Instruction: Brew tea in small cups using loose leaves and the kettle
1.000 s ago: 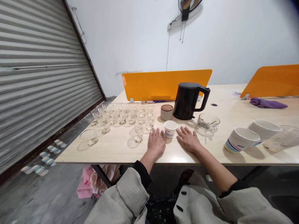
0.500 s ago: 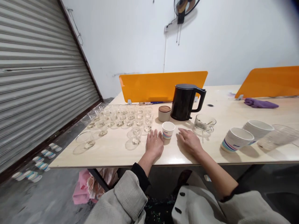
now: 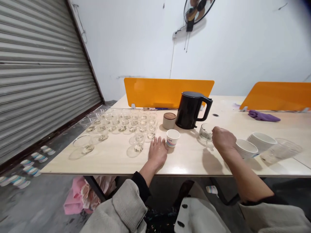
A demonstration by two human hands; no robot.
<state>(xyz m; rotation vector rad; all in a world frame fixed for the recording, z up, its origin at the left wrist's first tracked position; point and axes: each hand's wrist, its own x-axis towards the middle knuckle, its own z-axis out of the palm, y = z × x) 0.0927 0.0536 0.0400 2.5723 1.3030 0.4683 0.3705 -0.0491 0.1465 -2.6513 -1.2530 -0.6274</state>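
My left hand (image 3: 157,151) lies flat on the table with its fingers stretched out, just left of a white paper cup (image 3: 173,139) with coloured stripes. A ribbed glass cup (image 3: 206,132) stands to the right of the paper cup. At the glass cup's right side is my right hand (image 3: 224,139), its fingers closed together near the rim. What these fingers hold is hidden, and they cover part of the glass cup. Left of my left hand stand several clear cups (image 3: 138,147) with small dark bits in the bottom.
A black kettle (image 3: 191,111) and a wooden-lidded jar (image 3: 169,121) stand behind the paper cup. Stacked paper cups (image 3: 262,139) and clear plastic cups (image 3: 283,150) are at the right. Orange dividers (image 3: 167,92) and a purple cloth (image 3: 263,116) sit farther back.
My right hand has moved right from the table beside the paper cup to the glass cup, and its fingers have closed. My left hand stays beside the paper cup. The view has shifted slightly.
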